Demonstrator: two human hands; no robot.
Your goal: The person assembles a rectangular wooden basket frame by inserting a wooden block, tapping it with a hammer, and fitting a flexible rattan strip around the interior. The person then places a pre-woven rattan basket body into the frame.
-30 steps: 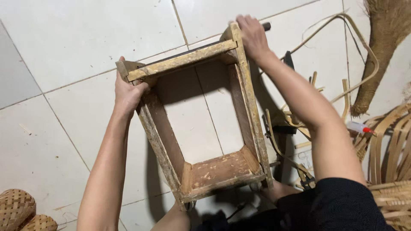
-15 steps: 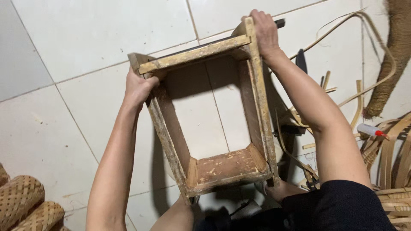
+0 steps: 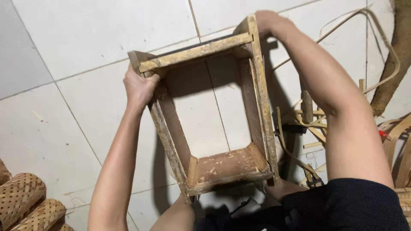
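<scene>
Floor: white tiled floor lies under everything.
Frame: open wooden frame stands between both hands, gripped at its far corners.
Left hand: fingers curled, pressed on left rail.
Right hand: grips far right corner; finger state cannot be told.
Baskets: woven baskets lie well apart from the left fingers.

You hold an open wooden frame over the tiled floor, one hand on each far corner.

Your left hand grips the frame's far left corner; your right hand sits on the far right corner. The frame's near end lies between your knees. Woven baskets lie at your near left. To your right, behind your right arm, loose cane strips are scattered on the floor, with a curved cane farther out.
</scene>
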